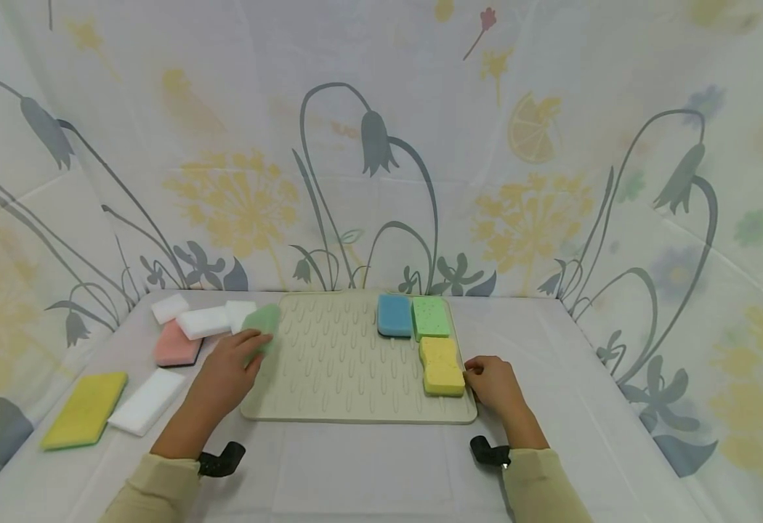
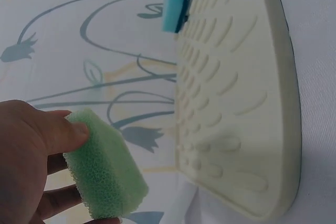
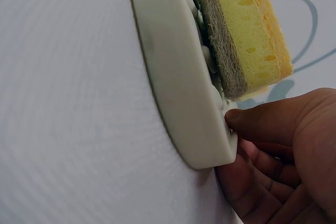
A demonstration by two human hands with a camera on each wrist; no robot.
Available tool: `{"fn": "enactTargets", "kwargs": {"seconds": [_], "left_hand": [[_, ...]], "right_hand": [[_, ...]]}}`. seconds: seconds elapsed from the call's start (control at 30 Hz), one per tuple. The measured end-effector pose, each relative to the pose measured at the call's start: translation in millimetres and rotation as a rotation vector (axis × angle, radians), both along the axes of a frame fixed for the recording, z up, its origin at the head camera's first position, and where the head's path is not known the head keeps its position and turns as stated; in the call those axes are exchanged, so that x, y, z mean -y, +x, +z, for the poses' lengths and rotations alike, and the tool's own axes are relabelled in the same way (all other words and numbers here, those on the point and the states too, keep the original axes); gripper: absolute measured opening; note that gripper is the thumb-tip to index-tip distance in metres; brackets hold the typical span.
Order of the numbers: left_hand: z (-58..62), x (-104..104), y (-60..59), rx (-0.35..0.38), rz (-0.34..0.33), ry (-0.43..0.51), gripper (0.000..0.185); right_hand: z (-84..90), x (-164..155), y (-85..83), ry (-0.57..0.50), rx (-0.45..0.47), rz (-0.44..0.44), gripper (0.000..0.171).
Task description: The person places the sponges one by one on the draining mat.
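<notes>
My left hand (image 1: 224, 372) pinches a pale green sponge (image 2: 107, 166) between thumb and fingers, holding it above the left edge of a beige ridged mat (image 1: 336, 378). At the mat's right edge my right hand (image 1: 495, 381) grips the rim, thumb on top and fingers beneath, as the right wrist view shows. Just beside that thumb lies a yellow sponge (image 3: 249, 30) with a grey scouring layer underneath. Behind it on the mat, a blue sponge (image 1: 394, 314) with a dark base sits next to a light green sponge (image 1: 431, 317).
Left of the mat lie several white foam blocks (image 1: 205, 322), one partly on a pink sponge (image 1: 177, 344). Nearer the front are another white block (image 1: 147, 402) and a flat yellow sponge (image 1: 86, 410) with a green underside. A patterned cloth (image 1: 381, 203) hangs behind the table.
</notes>
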State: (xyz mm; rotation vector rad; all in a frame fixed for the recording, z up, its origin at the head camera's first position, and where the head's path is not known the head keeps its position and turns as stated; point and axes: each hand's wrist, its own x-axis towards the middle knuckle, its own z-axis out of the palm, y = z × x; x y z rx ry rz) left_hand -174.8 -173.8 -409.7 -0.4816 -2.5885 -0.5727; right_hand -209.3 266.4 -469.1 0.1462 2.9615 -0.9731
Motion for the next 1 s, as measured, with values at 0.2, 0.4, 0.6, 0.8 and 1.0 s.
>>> {"fn": "enactTargets", "kwargs": {"seconds": [0.2, 0.4, 0.6, 0.8, 1.0], "left_hand": [[0.9, -13.6, 1.6, 0.026, -0.008, -0.012, 0.033], [-4.1, -26.5, -0.1, 0.022, -0.02, -0.014, 0.033], [-7.3, -38.3, -0.9, 0.018, -0.04, -0.008, 0.032], [-9.3, -51.4, 0.1, 0.034, -0.05, -0.013, 0.032], [-7.7, -66.0, 3.9, 0.052, -0.071, -0.012, 0.031]], "right_hand": [[0.0, -0.1, 0.2, 0.003, -0.003, 0.001, 0.028], [-1.0, -0.5, -0.4, 0.007, -0.003, 0.002, 0.029], [-1.8, -0.2, -1.1, -0.004, 0.011, -0.003, 0.028], [-1.9, -0.6, -1.5, -0.002, 0.019, -0.01, 0.028], [-1.8, -0.7, -2.2, 0.004, 0.022, -0.009, 0.029]]}}
